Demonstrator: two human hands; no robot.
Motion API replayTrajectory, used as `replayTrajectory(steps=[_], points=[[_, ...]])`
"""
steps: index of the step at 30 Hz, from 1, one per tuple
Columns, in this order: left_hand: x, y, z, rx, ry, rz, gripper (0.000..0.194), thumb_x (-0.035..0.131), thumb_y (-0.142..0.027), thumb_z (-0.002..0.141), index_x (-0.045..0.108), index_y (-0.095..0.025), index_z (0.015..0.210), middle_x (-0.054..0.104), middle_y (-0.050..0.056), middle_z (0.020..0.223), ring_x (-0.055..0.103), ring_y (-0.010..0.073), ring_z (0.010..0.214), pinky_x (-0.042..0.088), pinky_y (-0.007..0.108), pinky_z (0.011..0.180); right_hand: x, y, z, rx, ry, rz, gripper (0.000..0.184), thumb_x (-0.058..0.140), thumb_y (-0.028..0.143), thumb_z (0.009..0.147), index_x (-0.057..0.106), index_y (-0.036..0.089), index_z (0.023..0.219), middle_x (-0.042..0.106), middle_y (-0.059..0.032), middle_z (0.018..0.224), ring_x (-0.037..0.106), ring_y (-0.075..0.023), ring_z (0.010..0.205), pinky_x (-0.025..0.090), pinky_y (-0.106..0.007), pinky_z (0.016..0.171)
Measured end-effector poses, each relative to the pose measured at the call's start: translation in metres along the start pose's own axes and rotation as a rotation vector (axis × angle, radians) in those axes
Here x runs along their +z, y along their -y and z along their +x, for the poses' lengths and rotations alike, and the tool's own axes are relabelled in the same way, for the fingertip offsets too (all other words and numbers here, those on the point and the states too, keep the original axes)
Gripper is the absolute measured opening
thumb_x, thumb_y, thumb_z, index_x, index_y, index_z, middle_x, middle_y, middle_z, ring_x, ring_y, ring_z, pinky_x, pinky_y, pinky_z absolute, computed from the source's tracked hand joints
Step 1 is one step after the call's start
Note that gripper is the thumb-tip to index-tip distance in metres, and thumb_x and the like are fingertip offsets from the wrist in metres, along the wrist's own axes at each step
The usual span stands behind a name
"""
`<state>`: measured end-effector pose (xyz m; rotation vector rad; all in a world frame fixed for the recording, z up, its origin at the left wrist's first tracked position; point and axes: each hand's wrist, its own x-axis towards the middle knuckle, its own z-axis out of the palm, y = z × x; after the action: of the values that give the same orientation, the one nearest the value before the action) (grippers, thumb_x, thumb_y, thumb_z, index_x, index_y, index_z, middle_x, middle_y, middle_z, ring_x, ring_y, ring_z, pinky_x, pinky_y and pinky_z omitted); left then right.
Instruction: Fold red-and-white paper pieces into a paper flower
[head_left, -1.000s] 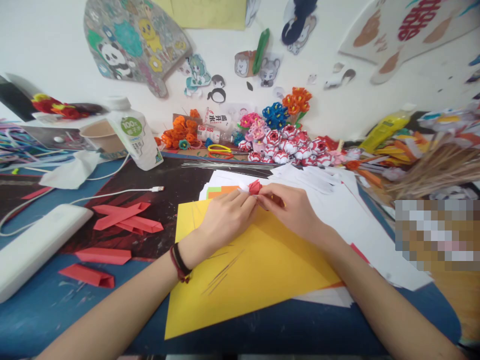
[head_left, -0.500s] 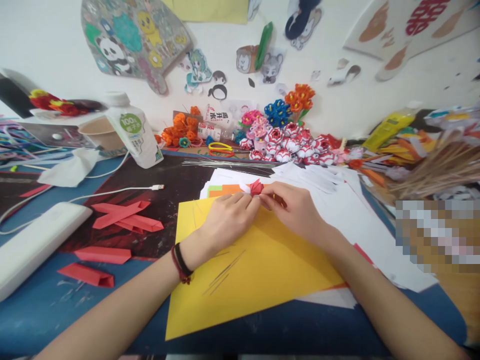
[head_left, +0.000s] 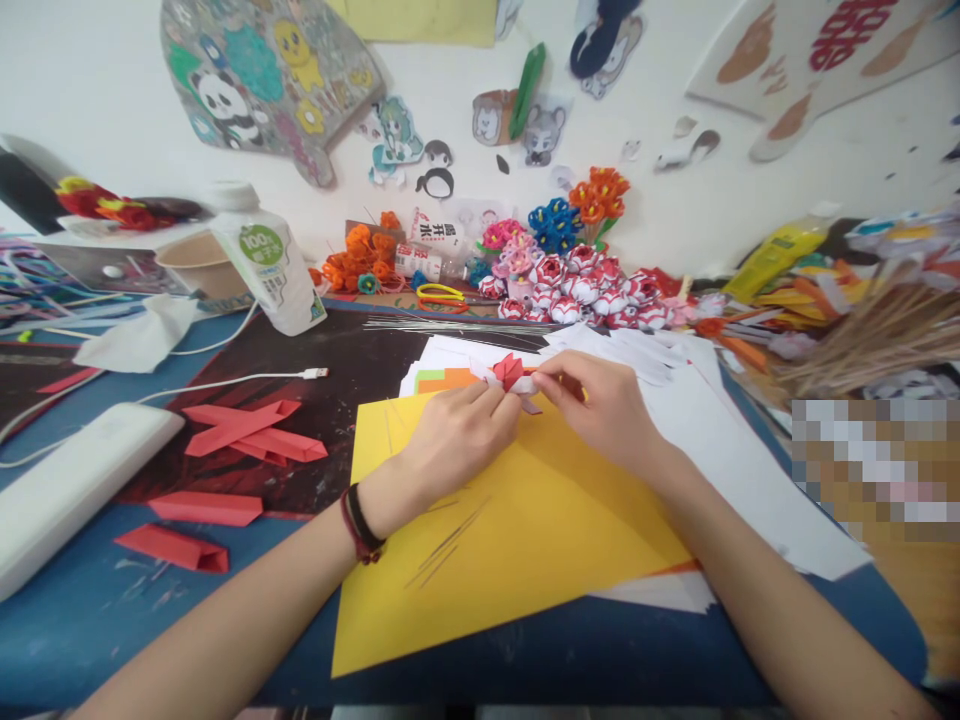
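A red and white flower [head_left: 508,374] is held above the far edge of the yellow paper [head_left: 480,540], pinched in the closed fingers of the left hand [head_left: 466,432]. Its right side is gripped by the right hand [head_left: 596,400], thumb and forefinger nearly together.

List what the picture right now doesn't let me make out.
- Left hand: head view, fingertips behind its own knuckles.
- Red-and-white folded paper: head view, lower part behind the left hand.
- White slab: head view, one end cut off by the left edge.
- White bottle: head view, small print too blurred.
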<state>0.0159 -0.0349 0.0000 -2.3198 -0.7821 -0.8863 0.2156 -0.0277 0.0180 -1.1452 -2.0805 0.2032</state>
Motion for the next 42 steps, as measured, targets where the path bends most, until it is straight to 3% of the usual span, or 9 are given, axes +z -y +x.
replayTrajectory(steps=[5, 13, 18, 25, 30, 37, 42], points=[[0.000, 0.000, 0.000, -0.004, 0.000, -0.039, 0.021, 0.049, -0.011, 0.093, 0.048, -0.018, 0.073, 0.055, -0.003, 0.063, 0.050, 0.0106, 0.058, 0.033, 0.027, 0.052, -0.001, -0.001, 0.001, 0.008, -0.011, 0.022, 0.019, 0.055, 0.030, 0.095, 0.065, 0.020, 0.082, 0.062, 0.0006, 0.071, 0.048, -0.0108, 0.060, 0.037, -0.027, 0.059], [0.000, -0.002, -0.006, 0.038, 0.093, -0.001, 0.014, 0.047, -0.011, 0.094, 0.050, -0.017, 0.082, 0.057, -0.002, 0.069, 0.051, 0.0112, 0.063, 0.036, 0.027, 0.055, -0.001, 0.003, 0.005, 0.056, 0.092, 0.221, 0.018, 0.062, 0.036, 0.091, 0.070, 0.020, 0.085, 0.064, -0.0021, 0.081, 0.052, -0.0113, 0.064, 0.041, -0.026, 0.057], [-0.001, -0.003, -0.005, 0.061, 0.110, -0.032, 0.012, 0.045, -0.010, 0.095, 0.050, -0.016, 0.086, 0.057, -0.001, 0.071, 0.052, 0.0124, 0.063, 0.038, 0.027, 0.054, 0.001, 0.010, 0.004, 0.068, 0.072, 0.261, 0.015, 0.065, 0.035, 0.089, 0.072, 0.021, 0.086, 0.062, -0.0029, 0.083, 0.051, -0.0120, 0.065, 0.042, -0.028, 0.058], [-0.008, -0.005, 0.000, 0.114, 0.180, -0.067, 0.021, 0.037, -0.011, 0.099, 0.047, -0.017, 0.082, 0.059, 0.000, 0.072, 0.054, 0.0122, 0.064, 0.040, 0.026, 0.056, 0.004, 0.008, 0.002, 0.187, 0.062, 0.328, 0.015, 0.069, 0.032, 0.084, 0.070, 0.020, 0.075, 0.059, -0.0035, 0.085, 0.054, -0.0136, 0.071, 0.045, -0.029, 0.060], [-0.008, -0.006, 0.001, 0.123, 0.140, -0.071, 0.022, 0.040, -0.011, 0.099, 0.046, -0.018, 0.079, 0.058, -0.001, 0.071, 0.053, 0.0120, 0.064, 0.038, 0.026, 0.055, 0.003, 0.004, 0.003, 0.248, 0.052, 0.431, 0.015, 0.070, 0.031, 0.081, 0.068, 0.019, 0.072, 0.056, -0.0038, 0.086, 0.056, -0.0156, 0.075, 0.046, -0.029, 0.058], [-0.005, -0.003, -0.002, 0.121, 0.145, -0.119, 0.019, 0.042, -0.011, 0.097, 0.048, -0.017, 0.079, 0.055, -0.001, 0.070, 0.049, 0.0127, 0.064, 0.036, 0.028, 0.055, 0.008, 0.002, 0.003, 0.109, -0.027, 0.330, 0.017, 0.063, 0.020, 0.085, 0.058, 0.020, 0.068, 0.064, -0.0057, 0.096, 0.061, -0.0191, 0.094, 0.047, -0.038, 0.087], [-0.006, -0.004, 0.000, 0.123, 0.142, -0.138, 0.024, 0.040, -0.012, 0.098, 0.048, -0.018, 0.076, 0.054, -0.001, 0.069, 0.048, 0.0116, 0.063, 0.034, 0.028, 0.054, 0.007, -0.003, 0.002, 0.144, 0.006, 0.376, 0.016, 0.061, 0.019, 0.085, 0.061, 0.020, 0.069, 0.065, -0.0056, 0.098, 0.062, -0.0194, 0.096, 0.048, -0.037, 0.085]])
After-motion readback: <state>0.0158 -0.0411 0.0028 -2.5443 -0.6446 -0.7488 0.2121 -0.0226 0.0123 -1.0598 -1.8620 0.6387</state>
